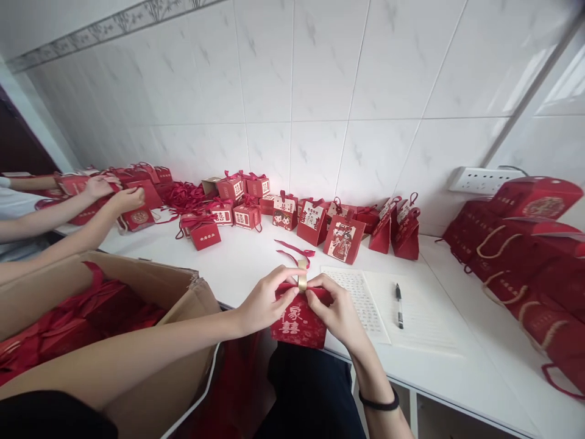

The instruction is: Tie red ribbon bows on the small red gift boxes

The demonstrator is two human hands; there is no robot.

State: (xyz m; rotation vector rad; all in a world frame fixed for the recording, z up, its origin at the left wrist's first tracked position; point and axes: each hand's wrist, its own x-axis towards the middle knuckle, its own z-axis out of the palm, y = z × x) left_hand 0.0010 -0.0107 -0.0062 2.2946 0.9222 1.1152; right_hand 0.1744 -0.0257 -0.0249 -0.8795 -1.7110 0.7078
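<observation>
A red gift box with pale printed characters is held upright at the table's front edge, above my lap. My left hand pinches its top edge from the left, with thumb and fingers closed near a gold band. From the right, my right hand grips the same top edge, its thumb on the front face. The gold band stands up between my fingertips. Just behind it, a dark red ribbon trails on the white table; whether it joins the box is hard to make out.
Finished-looking red boxes line the tiled wall. An open notebook with a pen lies right, before stacked red bags and a power strip. Left are a cardboard carton, a ribbon heap and another person's hands.
</observation>
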